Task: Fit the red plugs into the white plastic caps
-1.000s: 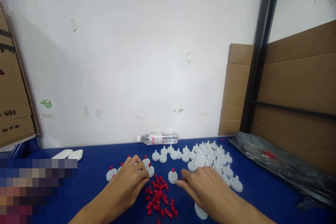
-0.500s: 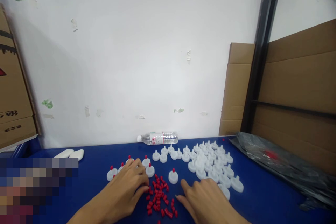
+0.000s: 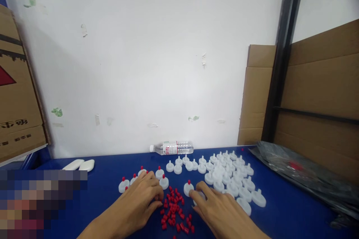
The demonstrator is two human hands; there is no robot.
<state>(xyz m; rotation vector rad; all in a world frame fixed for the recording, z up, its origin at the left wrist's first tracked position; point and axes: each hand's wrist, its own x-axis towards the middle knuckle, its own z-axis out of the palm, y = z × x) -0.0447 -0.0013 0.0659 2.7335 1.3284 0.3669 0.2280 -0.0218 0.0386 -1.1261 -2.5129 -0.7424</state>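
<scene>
My left hand (image 3: 140, 199) is at the left edge of a loose pile of small red caps (image 3: 174, 207), fingers curled and thumb close to the index finger. What those fingers hold, if anything, is hidden. My right hand (image 3: 218, 207) is closed around a white nozzle lid (image 3: 201, 195), which shows partly between thumb and fingers. Just beyond it stands a white lid with a red tip (image 3: 189, 189). More red-tipped white lids (image 3: 163, 183) stand around and behind my left hand. Many plain white nozzle lids (image 3: 232, 185) crowd beyond and right of my right hand.
A clear water bottle (image 3: 185, 147) lies against the wall. Two white rounded objects (image 3: 86, 165) rest at the left, near a blurred-out patch. A dark plastic bag (image 3: 297, 171) covers the right side. Cardboard (image 3: 22, 82) stands at the left, with more at the right.
My right hand has closed on a white nozzle lid beside the front red-tipped one. The left hand stays by the red caps. The whole view has shifted slightly.
</scene>
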